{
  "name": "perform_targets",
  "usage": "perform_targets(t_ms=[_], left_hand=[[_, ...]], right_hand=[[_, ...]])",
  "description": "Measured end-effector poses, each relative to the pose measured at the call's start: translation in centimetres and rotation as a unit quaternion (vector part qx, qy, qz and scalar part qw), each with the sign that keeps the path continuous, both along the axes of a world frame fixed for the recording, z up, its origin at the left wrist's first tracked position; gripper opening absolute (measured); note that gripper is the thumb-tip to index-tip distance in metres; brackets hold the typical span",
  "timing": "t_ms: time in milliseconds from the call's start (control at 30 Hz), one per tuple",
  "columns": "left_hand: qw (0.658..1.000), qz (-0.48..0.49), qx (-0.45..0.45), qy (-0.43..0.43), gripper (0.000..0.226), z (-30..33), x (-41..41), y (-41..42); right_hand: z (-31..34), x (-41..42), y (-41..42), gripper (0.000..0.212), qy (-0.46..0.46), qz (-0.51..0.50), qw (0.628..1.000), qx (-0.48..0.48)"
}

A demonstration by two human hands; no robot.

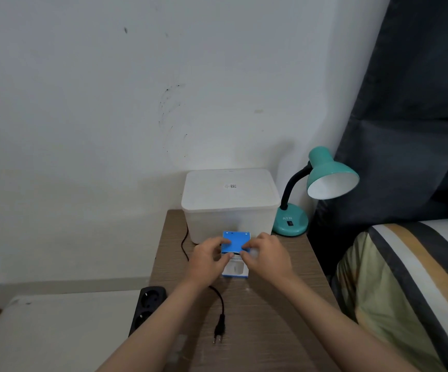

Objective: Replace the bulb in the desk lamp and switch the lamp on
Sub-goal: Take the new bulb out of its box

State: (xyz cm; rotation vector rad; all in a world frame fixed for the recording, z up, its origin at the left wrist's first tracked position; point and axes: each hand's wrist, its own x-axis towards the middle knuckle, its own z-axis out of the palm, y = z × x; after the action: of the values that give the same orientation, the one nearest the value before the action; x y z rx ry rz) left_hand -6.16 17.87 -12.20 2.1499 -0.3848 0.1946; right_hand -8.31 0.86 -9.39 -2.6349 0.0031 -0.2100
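A teal desk lamp point(322, 181) with a black gooseneck stands at the table's far right corner, its shade tilted toward me; I see no bulb inside it. Its black plug point(219, 331) lies loose on the wooden table point(271, 318), not in any socket. A blue and white bulb box point(235, 253) lies on the table in front of me. My left hand point(208, 260) grips the box's left side. My right hand point(267, 257) grips its right side, and a white rounded thing shows under those fingers; I cannot tell if it is the bulb.
A white lidded plastic container point(229, 202) sits behind the box against the wall. A black power strip point(147, 307) lies at the table's left edge, beside a white surface point(56, 331). A bed with a striped cover point(418, 277) and a dark headboard stand to the right.
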Motion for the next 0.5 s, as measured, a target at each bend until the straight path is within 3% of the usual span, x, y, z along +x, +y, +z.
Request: perform_targets(t_ms=[167, 267, 367, 500], left_hand=[[0.999, -0.004, 0.034, 0.008, 0.023, 0.0, 0.0, 0.0], [0.999, 0.013, 0.053, -0.004, 0.022, 0.3, -0.2, -0.3], [0.995, 0.037, 0.085, -0.02, 0.022, 0.6, -0.5, -0.6], [0.991, 0.073, 0.105, -0.036, 0.019, 0.6, -0.1, -1.3]], right_hand=[[0.0, -0.2, -0.2, 0.028, 0.015, 0.013, 1.0, 0.01], [0.4, -0.3, -0.8, 0.021, 0.042, 0.015, 0.988, 0.15], [1.2, -0.9, -2.1, 0.025, 0.085, 0.026, 0.949, 0.302], [2.2, -2.7, -5.0, 0.038, 0.089, 0.003, 0.922, 0.378]])
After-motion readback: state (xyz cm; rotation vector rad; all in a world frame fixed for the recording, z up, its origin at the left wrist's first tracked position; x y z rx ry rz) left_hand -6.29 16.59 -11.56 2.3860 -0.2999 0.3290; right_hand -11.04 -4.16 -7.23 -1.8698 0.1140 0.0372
